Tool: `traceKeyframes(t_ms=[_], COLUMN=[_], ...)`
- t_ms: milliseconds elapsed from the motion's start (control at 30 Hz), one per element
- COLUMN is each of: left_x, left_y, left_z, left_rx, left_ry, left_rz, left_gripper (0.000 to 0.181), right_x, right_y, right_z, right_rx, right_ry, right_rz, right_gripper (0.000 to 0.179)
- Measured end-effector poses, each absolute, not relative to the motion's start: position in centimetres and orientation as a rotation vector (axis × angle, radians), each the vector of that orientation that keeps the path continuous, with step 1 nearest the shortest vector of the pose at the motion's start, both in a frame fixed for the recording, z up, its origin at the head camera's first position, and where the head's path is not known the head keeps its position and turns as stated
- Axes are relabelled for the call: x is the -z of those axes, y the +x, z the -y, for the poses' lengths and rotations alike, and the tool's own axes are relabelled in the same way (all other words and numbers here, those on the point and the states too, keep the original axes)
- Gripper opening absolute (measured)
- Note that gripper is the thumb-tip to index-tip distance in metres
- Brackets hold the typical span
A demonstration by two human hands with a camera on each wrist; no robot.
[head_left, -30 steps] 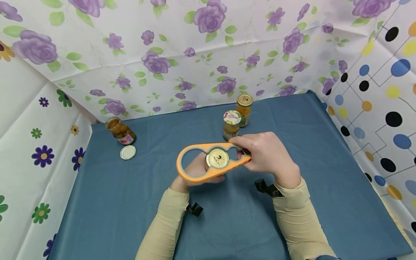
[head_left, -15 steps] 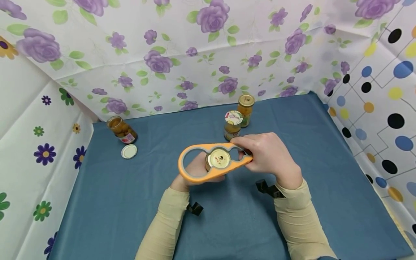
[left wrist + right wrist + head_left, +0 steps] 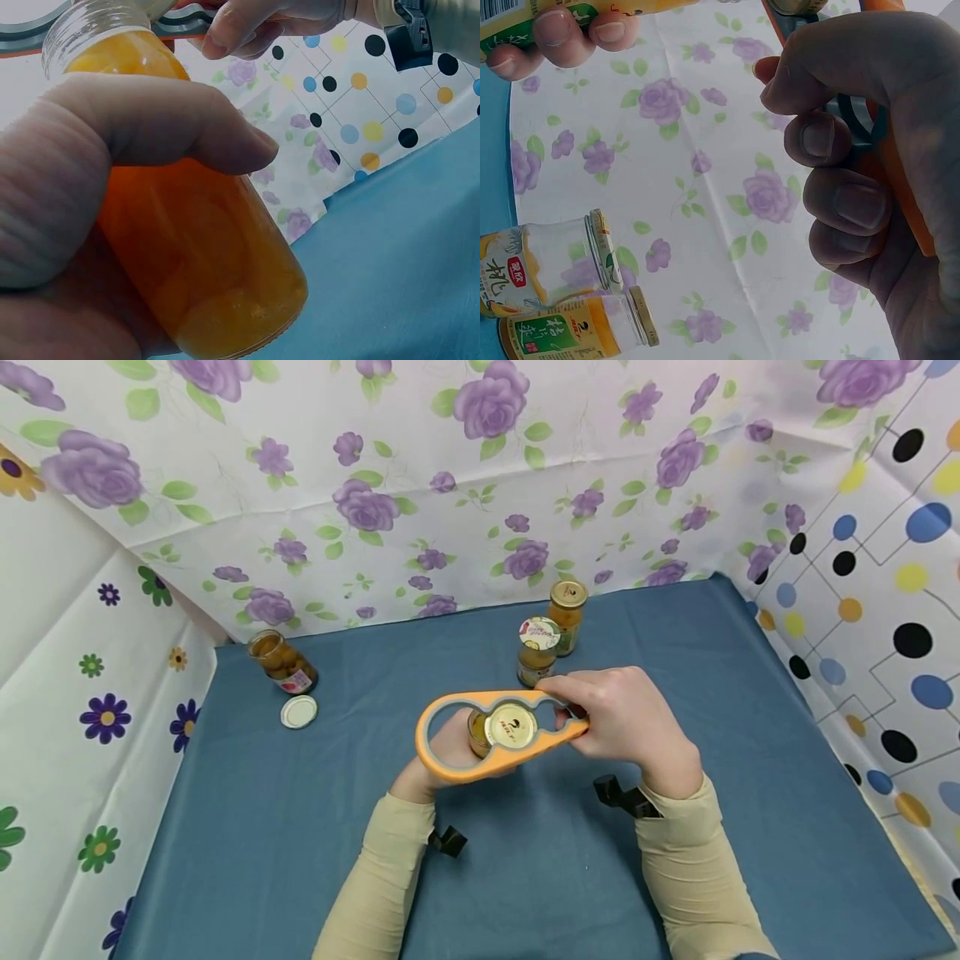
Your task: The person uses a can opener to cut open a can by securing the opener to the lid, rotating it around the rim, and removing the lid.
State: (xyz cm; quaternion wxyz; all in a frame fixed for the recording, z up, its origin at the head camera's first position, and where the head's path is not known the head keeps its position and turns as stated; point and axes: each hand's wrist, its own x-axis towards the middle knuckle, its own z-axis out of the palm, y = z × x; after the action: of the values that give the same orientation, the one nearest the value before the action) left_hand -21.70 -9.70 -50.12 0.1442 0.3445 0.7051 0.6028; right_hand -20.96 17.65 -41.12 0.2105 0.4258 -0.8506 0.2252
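A: Quick pass, what's changed?
B: Over the blue cloth [image 3: 315, 860], the orange opener [image 3: 487, 767] has nudged rightward versus half a second ago.
A: Hands?
B: Right hand [image 3: 626, 718] clenched on the opener's narrow end, shifted along with it. Left hand [image 3: 452, 742] wrapped round the glass jar [image 3: 206, 247], thumb across the front.
A: Where's that jar?
B: Held up over the cloth, tilted, partly under the opener, nearer the person than the capped jar [image 3: 537, 662] with the printed lid.
A: Small stuff?
B: Gold lid [image 3: 512, 726] sits in the opener's middle opening, now right of the jar; bare threaded neck [image 3: 86, 34] shows.
A: Meaning?
B: My read: lid's worked loose, probably off. Can't tell whether its edge touches the glass.
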Motion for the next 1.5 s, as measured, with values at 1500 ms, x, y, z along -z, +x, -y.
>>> traceKeyframes(t_ms=[1500], left_x=[50.6], left_y=[-23.8], left_z=[15.7], left_rx=[-2.204], left_ry=[0.020], left_rz=[-2.267], left_gripper=[0.051], right_x=[41.4], right_y=[-21.2], right_z=[-17.6], right_rx=[-0.625], right_ry=[1.187], right_rz=[2.381], right_gripper=[0.033])
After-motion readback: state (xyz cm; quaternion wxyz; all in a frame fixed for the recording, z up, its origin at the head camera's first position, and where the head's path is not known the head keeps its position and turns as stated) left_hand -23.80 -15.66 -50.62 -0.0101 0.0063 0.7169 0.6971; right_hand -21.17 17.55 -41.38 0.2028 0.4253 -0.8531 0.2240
